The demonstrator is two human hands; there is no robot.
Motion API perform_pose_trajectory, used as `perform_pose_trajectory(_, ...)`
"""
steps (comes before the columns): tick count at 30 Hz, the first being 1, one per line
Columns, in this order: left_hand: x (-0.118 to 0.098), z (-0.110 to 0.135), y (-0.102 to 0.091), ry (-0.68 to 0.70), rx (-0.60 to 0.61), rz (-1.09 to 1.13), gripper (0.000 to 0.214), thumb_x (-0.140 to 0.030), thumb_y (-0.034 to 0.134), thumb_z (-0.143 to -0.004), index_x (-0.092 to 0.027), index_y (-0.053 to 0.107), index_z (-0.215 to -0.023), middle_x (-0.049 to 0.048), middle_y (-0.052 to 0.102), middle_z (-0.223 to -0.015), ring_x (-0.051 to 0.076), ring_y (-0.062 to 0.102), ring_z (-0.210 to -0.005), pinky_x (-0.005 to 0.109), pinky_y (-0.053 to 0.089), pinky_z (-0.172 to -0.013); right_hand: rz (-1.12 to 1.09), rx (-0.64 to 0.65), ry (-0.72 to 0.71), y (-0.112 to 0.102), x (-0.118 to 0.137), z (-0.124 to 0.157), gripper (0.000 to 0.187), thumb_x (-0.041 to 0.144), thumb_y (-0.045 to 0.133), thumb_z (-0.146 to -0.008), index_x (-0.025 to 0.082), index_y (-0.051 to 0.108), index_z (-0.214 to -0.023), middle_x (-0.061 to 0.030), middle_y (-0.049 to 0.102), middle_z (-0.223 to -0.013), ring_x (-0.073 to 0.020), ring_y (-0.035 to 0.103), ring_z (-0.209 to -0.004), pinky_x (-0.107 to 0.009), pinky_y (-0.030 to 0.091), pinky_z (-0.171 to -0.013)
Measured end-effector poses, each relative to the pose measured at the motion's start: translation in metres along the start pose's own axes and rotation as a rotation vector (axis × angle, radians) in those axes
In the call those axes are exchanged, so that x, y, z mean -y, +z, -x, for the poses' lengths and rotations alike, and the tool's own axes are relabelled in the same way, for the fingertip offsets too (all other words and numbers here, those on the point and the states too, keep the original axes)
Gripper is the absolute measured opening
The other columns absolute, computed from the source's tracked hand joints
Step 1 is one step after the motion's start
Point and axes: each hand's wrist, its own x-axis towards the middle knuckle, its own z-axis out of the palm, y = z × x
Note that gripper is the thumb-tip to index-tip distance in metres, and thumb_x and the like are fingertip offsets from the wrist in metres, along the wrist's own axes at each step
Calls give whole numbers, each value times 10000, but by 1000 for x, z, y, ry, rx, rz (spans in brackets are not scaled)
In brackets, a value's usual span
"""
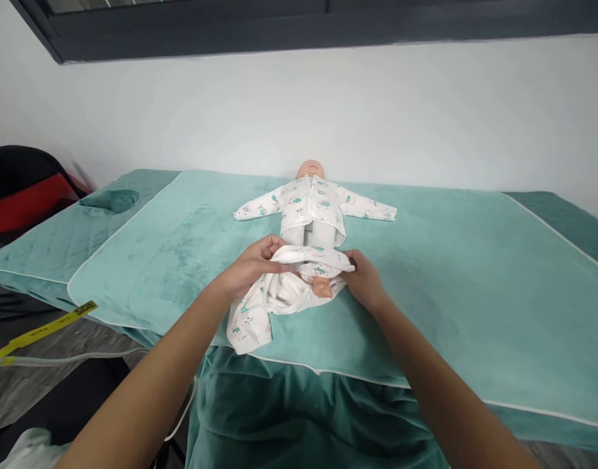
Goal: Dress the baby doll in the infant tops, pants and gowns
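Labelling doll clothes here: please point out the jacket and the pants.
Jacket (305,203): head view, on the front of its body.
Pants (285,294): head view, on the bunched cloth near the middle.

The left forearm (165,368), bare, slants up and inward from the lower left, and the right forearm (426,371), also bare, from the lower right. The left hand (255,262) pinches, its thumb (275,268) stretched inward below bent fingers (271,241). The right hand (364,280), just apart from it, is curled inward in a grip, fingertips partly hidden.
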Motion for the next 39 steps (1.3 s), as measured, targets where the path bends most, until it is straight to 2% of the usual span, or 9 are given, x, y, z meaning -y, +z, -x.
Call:
perform_pose_trajectory(5, 3, -15, 18, 175, -372, -486, 134, -145, 578, -727, -196, 494, -818, -40, 516, -753, 114, 477, -694, 237, 359, -639, -123, 128, -87, -5, 34, 13, 442, 245, 596, -721, 245, 549, -1160, -52, 578, -1249, -230, 555, -1070, -375, 423, -922)
perform_pose_trajectory(9, -8, -17, 37, 216, -429, -609, 90, -136, 525, -768, -202, 486, -815, -29, 537, -776, 134, 492, -735, 270, 373, -706, -22, 192, -197, -1, 75, 16, 480, 334, 663, -767, 287, 548, -1231, -38, 546, -1329, -256, 484, -1225, -373, 370, -1002)
perform_pose_trajectory(14, -21, 10, 40, -65, -100, -81, 152, -275, 644, -805, -190, 582, -915, 9, 617, -851, 155, 588, -784, 263, 436, -688, 161, 334, -186, 6, 89, 4, 234, 312, 649, -741, 255, 636, -968, -10, 668, -948, -222, 585, -873, -324, 423, -734)
perform_pose_trajectory(18, 0, 29, 33, -238, 50, 372, 264, -369, 645, -836, -173, 662, -1012, 64, 695, -916, 160, 643, -768, 259, 494, -659, 143, 310, -169, 9, 84, -5, 131, 195, 569, -669, 233, 569, -794, 28, 594, -738, -168, 514, -711, -274, 380, -619)
perform_pose_trajectory(22, 21, 33, 36, -250, 114, 317, 374, -178, 723, -715, -197, 696, -1087, 76, 730, -1018, 169, 667, -781, 254, 501, -639, 78, 238, -135, 12, 85, -8, 152, 176, 521, -637, 227, 544, -778, 26, 576, -750, -162, 495, -711, -272, 381, -623)
perform_pose_trajectory(27, 12, 33, 46, -112, 281, 65, 408, -150, 705, -669, -209, 707, -1073, 83, 704, -1133, 239, 655, -983, 293, 509, -749, 48, 250, -134, 10, 86, -8, 115, 221, 554, -673, 224, 553, -788, 19, 590, -805, -168, 516, -758, -282, 403, -666)
perform_pose_trajectory(29, 9, 32, 45, -87, 183, 1, 307, -180, 696, -675, -188, 701, -982, 73, 714, -1041, 234, 651, -943, 301, 500, -751, 65, 261, -145, 5, 84, -7, 110, 228, 565, -680, 223, 558, -790, 20, 589, -806, -165, 515, -756, -277, 399, -662)
perform_pose_trajectory(34, 19, 22, 34, -33, -320, -38, 201, -244, 704, -653, -181, 535, -742, -46, 552, -644, 111, 506, -609, 223, 377, -569, 81, 445, -81, -9, 78, -7, 149, 272, 646, -702, 223, 603, -836, 10, 618, -809, -170, 539, -719, -271, 403, -607)
perform_pose_trajectory(39, 24, 9, 30, 38, -403, 197, 183, -226, 633, -652, -192, 470, -730, -64, 493, -633, 86, 464, -566, 210, 368, -545, 66, 842, 1, -16, 87, -9, 354, 364, 766, -692, 223, 660, -999, -18, 691, -922, -221, 616, -834, -296, 462, -659)
